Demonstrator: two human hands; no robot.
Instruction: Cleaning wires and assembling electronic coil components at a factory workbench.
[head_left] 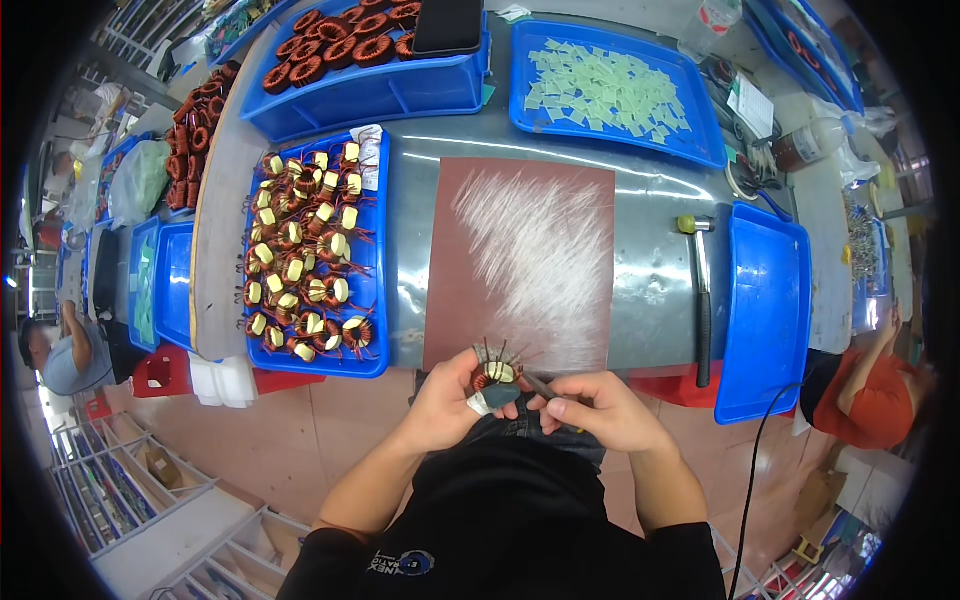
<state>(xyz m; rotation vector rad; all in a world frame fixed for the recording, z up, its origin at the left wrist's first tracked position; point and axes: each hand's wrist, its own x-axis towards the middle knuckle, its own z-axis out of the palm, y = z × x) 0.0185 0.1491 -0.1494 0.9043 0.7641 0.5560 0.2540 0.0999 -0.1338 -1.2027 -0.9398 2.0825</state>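
Close in front of my body, over the near edge of the table, my left hand (441, 407) grips a copper-wound toroid coil (493, 375). A pale yellow piece sits in the coil's middle, and several wire ends stick up from it. My right hand (608, 414) is closed on a slim dark tool (541, 388), its kind not clear. The tool's tip points left, at the coil's right side; whether it touches cannot be told. Just beyond both hands lies a brown sheet (440, 270) with white scratch marks.
Left stands a blue tray (375, 270) of similar coils. Behind it, a blue bin (350, 100) holds bare coils, with a black phone (448, 28) on top. A blue tray (522, 75) holds pale green pieces. A hammer (702, 300) and another blue tray (770, 310) lie right. People sit on both sides.
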